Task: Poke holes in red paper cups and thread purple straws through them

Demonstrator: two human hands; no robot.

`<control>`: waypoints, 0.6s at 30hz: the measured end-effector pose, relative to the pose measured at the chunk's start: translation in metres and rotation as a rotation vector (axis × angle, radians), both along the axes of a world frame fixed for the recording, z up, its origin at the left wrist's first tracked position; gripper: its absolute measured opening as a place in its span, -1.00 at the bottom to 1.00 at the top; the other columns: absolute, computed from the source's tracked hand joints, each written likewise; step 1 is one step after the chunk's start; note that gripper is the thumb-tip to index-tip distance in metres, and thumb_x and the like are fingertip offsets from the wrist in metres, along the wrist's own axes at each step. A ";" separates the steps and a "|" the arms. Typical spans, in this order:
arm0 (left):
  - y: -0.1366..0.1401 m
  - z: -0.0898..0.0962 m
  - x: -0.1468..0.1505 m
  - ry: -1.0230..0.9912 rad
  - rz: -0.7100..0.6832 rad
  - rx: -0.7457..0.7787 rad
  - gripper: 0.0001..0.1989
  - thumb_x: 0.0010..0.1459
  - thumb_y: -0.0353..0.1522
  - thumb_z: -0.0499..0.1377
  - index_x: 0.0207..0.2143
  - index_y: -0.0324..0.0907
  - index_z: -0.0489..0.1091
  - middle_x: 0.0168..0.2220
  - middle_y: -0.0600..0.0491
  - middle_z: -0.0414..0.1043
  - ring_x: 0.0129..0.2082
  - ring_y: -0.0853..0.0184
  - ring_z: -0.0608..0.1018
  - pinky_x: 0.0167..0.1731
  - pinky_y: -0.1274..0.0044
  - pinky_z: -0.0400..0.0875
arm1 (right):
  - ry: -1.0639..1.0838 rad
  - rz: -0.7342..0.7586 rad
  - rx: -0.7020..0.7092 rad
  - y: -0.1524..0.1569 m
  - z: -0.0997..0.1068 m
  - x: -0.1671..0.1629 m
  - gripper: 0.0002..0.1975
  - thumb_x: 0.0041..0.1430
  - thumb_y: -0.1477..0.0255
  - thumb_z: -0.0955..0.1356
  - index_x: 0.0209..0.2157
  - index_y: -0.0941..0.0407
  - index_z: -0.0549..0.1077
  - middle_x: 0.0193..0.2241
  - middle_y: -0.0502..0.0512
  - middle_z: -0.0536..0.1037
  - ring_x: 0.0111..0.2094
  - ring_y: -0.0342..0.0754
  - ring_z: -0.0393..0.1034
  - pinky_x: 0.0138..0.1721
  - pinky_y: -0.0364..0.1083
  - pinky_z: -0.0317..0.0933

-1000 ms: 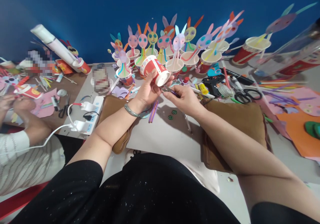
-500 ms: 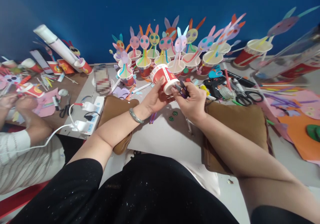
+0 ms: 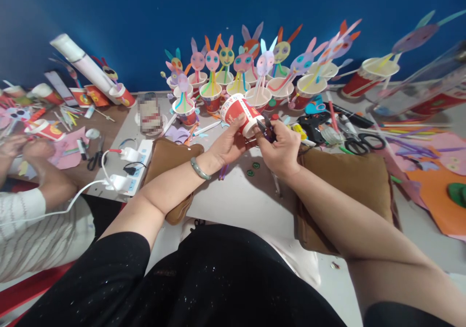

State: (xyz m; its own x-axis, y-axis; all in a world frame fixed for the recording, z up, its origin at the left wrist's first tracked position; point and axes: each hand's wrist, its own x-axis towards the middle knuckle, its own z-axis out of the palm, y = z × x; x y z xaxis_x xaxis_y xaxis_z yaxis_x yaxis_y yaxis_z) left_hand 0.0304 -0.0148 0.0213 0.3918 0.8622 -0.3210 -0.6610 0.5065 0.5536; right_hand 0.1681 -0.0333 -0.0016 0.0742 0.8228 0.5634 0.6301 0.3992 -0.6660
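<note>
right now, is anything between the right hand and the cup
Only the tool the right hand holds, its tip by the pale end of the cup. Nothing else visible stands between them; the left hand holds the cup.

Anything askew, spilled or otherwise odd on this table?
One thing: a pixelated patch on the table, left of the standing cups with eared figures, hides whatever lies there. The tilted red cup isn't out of place, since the left hand holds it. I see no spill; small details are unclear.
</note>
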 end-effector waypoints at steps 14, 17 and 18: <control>0.006 -0.006 0.000 -0.005 0.049 0.035 -0.82 0.31 -0.22 0.28 -0.22 -0.15 0.54 -0.32 0.09 0.62 -0.12 0.31 0.69 0.00 0.46 0.57 | 0.228 0.149 0.003 0.005 0.001 -0.003 -0.86 0.18 0.35 0.37 -0.41 0.06 0.35 -0.56 -0.08 0.36 -0.53 -0.16 0.21 -0.41 -0.13 0.20; 0.008 -0.005 -0.002 0.028 0.078 0.026 -0.80 0.34 -0.22 0.24 -0.19 -0.16 0.55 -0.34 0.07 0.61 -0.26 0.36 0.66 -0.13 0.50 0.55 | 0.281 0.161 0.006 0.004 0.003 -0.005 -0.85 0.15 0.39 0.37 -0.45 0.06 0.31 -0.57 -0.09 0.31 -0.54 -0.19 0.14 -0.44 -0.13 0.15; 0.009 -0.003 -0.003 0.048 0.089 0.020 -0.78 0.35 -0.21 0.23 -0.17 -0.17 0.56 -0.34 0.05 0.61 -0.29 0.36 0.65 -0.17 0.50 0.54 | 0.287 0.164 0.009 0.003 0.004 -0.005 -0.84 0.15 0.39 0.37 -0.45 0.06 0.31 -0.57 -0.09 0.31 -0.54 -0.19 0.11 -0.45 -0.14 0.13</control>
State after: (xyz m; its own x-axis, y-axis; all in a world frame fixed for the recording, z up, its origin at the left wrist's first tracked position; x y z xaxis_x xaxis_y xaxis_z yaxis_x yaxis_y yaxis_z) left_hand 0.0269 -0.0056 0.0179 0.2985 0.8992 -0.3199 -0.6755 0.4358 0.5949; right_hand 0.1632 -0.0301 0.0023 0.0981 0.8321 0.5459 0.3443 0.4863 -0.8031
